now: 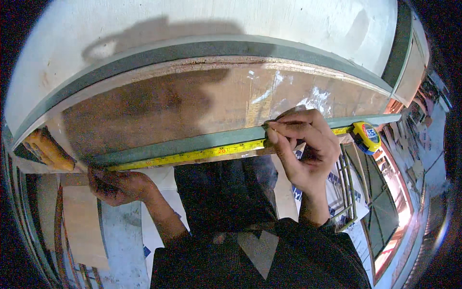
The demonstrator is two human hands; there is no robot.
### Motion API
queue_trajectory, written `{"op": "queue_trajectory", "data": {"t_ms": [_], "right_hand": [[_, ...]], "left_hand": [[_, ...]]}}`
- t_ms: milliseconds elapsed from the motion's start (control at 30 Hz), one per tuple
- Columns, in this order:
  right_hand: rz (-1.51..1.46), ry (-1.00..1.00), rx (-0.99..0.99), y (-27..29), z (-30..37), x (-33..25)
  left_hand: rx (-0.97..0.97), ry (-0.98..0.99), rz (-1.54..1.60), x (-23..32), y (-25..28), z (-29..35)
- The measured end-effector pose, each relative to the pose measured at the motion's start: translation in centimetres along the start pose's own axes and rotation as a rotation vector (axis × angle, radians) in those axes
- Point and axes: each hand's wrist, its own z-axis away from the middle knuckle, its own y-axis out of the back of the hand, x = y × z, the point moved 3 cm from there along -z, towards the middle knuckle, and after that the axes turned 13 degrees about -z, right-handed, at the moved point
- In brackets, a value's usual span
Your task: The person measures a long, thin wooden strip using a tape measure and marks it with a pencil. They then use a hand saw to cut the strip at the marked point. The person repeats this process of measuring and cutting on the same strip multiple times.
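A yellow tape measure (366,137) rests at the right end of a long grey-green strip (183,148). Its blade stretches along the strip's near edge. At the left end, my left hand (118,185) is closed on the end of the blade, its fingertips in shadow. My right hand (310,147) bends over the strip right of the middle, thumb and forefinger pinched at its edge. Whatever small thing the pinch holds, if any, cannot be made out. Part of the blade passes hidden behind this hand. Beneath the strip lies a brown board (231,96) with white smears.
Beyond the brown board, a second grey-green strip (211,48) borders a large whitish panel (298,19). An orange-brown object (45,149) sits at the left end. Plywood (86,226) stands lower left; scraps (409,149) lie about at the right.
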Motion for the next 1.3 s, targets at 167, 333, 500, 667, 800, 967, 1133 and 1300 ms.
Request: {"op": "queue_trajectory", "data": {"t_ms": [167,333,500,667,800,967,1133,1300], "right_hand": [[-0.021,0.092,-0.002,0.5,-0.2,0.5],[-0.086,0.09,0.125,0.5,0.0,0.0],[0.097,0.264,0.165,0.8,1.2,-1.2],[-0.016,0.247,0.128,-0.8,2.6,-3.4],[-0.138,0.269,-0.2,-7.8,0.5,-9.6],[0.095,0.342,-0.391,-21.2,-3.5,-14.5],[0.36,0.305,-0.228,-28.2,-3.8,-15.3],[0.109,0.273,-0.217,-28.6,-2.6,-18.2]], "left_hand": [[0.021,0.035,0.022,-0.7,0.0,-0.1],[-0.007,0.049,-0.034,-0.8,0.6,-0.4],[-0.009,0.12,0.082,-2.0,0.4,0.4],[-0.08,-0.022,-0.01,0.2,1.7,0.3],[-0.19,-0.03,0.011,0.6,1.2,-0.2],[-0.209,-0.044,0.128,0.4,1.8,-0.5],[-0.36,0.418,0.522,-3.6,-1.3,1.7],[-0.502,0.097,0.205,-7.4,-4.6,3.1]]}}
